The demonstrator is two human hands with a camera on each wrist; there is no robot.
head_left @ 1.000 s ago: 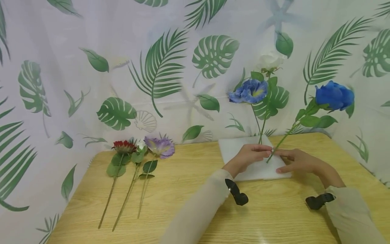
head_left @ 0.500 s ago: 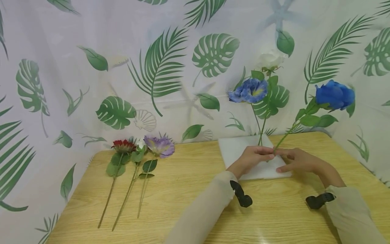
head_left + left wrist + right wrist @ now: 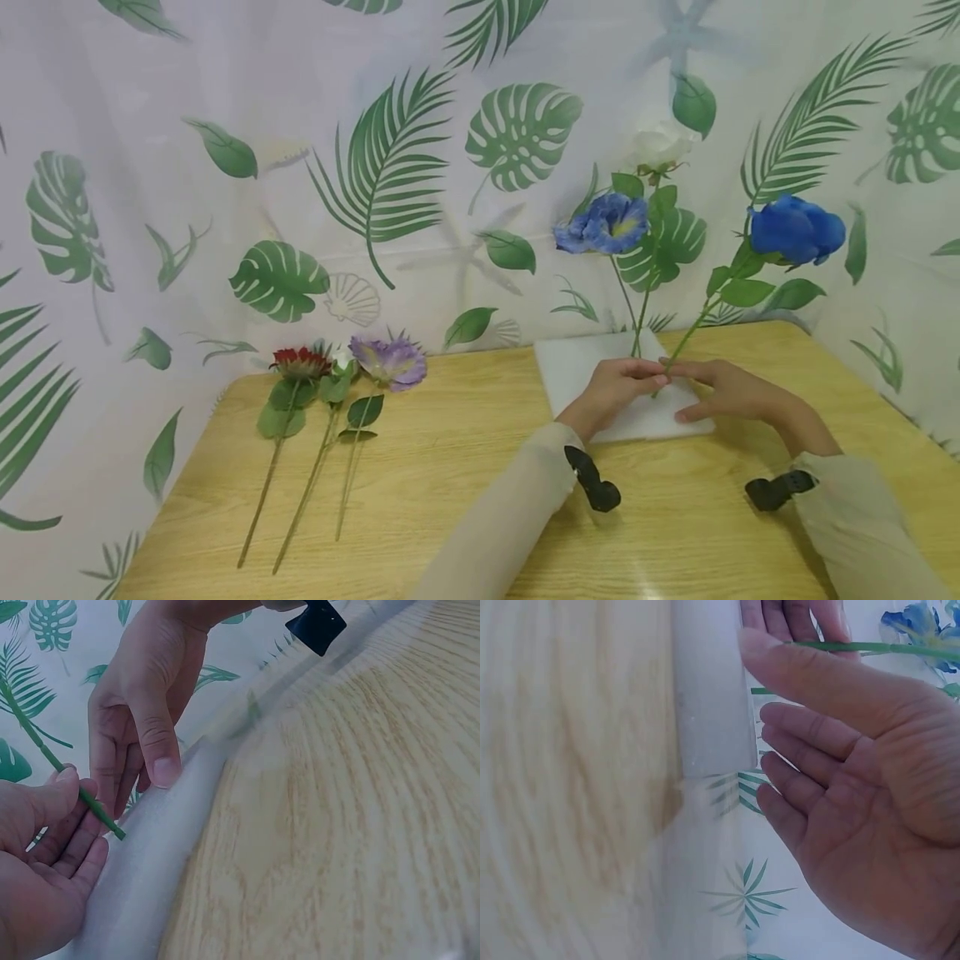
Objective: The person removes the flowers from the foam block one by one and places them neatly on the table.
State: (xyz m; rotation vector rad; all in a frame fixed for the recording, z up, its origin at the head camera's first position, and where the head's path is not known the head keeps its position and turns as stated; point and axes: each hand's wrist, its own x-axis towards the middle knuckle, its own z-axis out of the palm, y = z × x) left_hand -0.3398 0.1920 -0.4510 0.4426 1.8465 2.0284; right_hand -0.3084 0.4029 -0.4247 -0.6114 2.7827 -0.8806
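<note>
1. Well, through the head camera I see the left hand (image 3: 611, 392) pinching the green stem (image 3: 687, 331) of a blue rose (image 3: 797, 231) near its lower end, thumb against fingers.
2. The rose leans to the right, its bloom high above the table (image 3: 487, 475), while the cut end of the stem points down over a white foam board (image 3: 570, 367). From my left wrist view I cannot tell whether that end touches the foam.
3. The right hand (image 3: 738, 396) sits just beside the stem, its fingers loosely extended and the thumb apart from them, near the board; whether a fingertip touches the stem, I cannot tell.
4. Behind the left hand I have a ruffled blue flower (image 3: 607, 223) and a taller white flower (image 3: 660, 145) standing on the board, the feet of their stems hidden from me.
5. Well apart, on the table's left side, lie a red flower (image 3: 300, 363), a small white flower (image 3: 342, 358) and a purple flower (image 3: 392, 363), side by side, stems toward the near edge.
6. A leaf-printed curtain (image 3: 427, 317) hangs behind everything.
</note>
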